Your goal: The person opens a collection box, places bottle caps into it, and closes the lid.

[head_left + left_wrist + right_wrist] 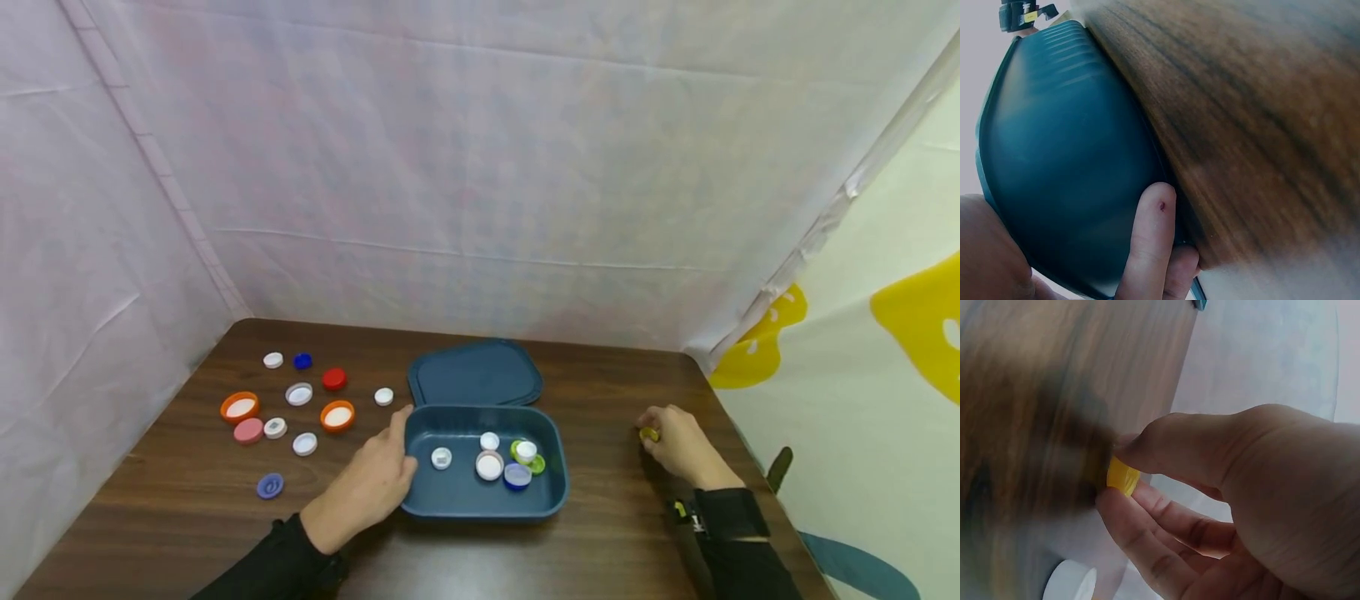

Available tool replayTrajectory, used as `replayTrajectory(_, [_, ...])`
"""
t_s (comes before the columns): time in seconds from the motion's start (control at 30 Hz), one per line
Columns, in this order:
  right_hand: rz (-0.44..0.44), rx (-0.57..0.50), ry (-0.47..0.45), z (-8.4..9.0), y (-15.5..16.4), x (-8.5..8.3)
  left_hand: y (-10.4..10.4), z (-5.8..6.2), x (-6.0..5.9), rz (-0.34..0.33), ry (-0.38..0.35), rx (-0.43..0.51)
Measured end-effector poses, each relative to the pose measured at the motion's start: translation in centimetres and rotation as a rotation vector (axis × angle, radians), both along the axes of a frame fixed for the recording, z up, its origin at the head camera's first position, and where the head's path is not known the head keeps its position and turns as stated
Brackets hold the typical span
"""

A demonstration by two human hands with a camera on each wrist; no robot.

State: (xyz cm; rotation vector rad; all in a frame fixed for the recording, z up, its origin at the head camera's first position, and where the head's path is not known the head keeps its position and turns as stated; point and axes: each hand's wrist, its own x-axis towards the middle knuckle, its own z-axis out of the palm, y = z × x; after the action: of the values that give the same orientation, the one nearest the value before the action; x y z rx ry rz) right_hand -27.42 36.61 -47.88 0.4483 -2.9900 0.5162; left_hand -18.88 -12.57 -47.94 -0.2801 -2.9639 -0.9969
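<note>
**Yellow cap pinched at right, left hand on the blue tub**

A dark wood table (615,533) filled the view, w/ white sheeting hung round it on the back and left. Near the middle sat a blue tub (457,493), its matching lid (476,373) lying flat just behind, touching the tub's far rim. Inside the tub: a few caps, white, green and blue, bunched toward the right half, plus one small white cap apart on the left.

The left hand (375,487) rested against the tub's left wall; thumb up by the rim corner, fingers curled round the outside. The left wrist view showed fingertips (1150,237) pressed on the tub's side where it met the table.

The right hand (678,446) was well to the right of the tub, near the table's right edge, low on the wood. Thumb and forefinger were pinching a yellow cap (1122,476); the other fingers curled below it.

Loose caps (300,404) lay spread on the table's left part: white, orange-rimmed, red, pink, dark blue, and one light-blue cap nearer the front.
</note>
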Motion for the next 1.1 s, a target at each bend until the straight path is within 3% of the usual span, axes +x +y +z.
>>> replayTrajectory(0.3, [0.050, 0.005, 0.043, 0.8, -2.0, 0.2, -0.1, 0.1, 0.1, -0.011, 0.022, -0.001])
replayTrajectory(0.8, [0.129, -0.042, 0.076, 4.3, -7.6, 1.5, 0.0, -0.2, 0.2, -0.011, 0.010, 0.002])
replayTrajectory(1.1, [0.256, -0.084, 0.156, 5.3, -11.4, 2.2, 0.0, 0.0, 0.1, -0.006, -0.001, 0.002])
